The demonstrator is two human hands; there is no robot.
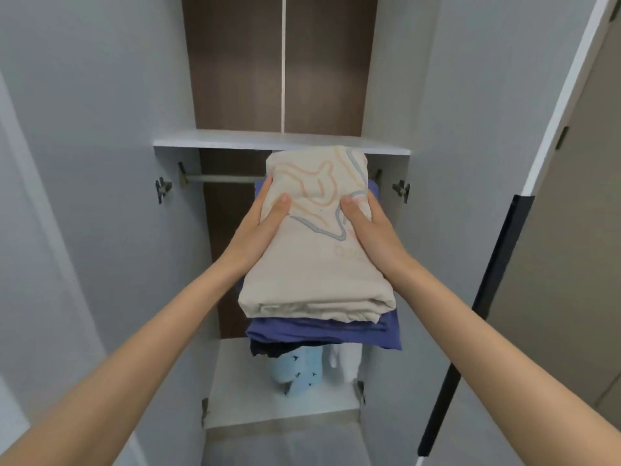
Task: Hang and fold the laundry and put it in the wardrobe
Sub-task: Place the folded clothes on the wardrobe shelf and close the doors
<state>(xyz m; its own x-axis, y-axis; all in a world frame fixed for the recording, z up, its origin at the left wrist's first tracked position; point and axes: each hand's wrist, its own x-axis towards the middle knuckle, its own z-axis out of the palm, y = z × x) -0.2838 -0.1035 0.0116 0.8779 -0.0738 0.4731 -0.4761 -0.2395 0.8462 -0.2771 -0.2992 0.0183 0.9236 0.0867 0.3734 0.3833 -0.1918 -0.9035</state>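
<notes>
— What am I carrying, and how will it behave?

— A stack of folded laundry (319,297) between my hands: a cream printed top (312,270) over a blue garment (322,327), with something dark beneath. I judge it light, soft and floppy. The layers could slide apart, so the hold belongs at both sides, thumbs pressing down, fingers underneath.

— And the hands?

— Just so. My left hand (265,223) clasps the stack's left side, thumb on the cream cloth; my right hand (366,227) does likewise on the right. Most of the fingers underneath are hidden from me.

— Where is it against the wardrobe (396,95)?

— Raised in front of the shelf (235,139), which lies just beyond my hands; the rail (218,178) runs behind the stack.
</notes>
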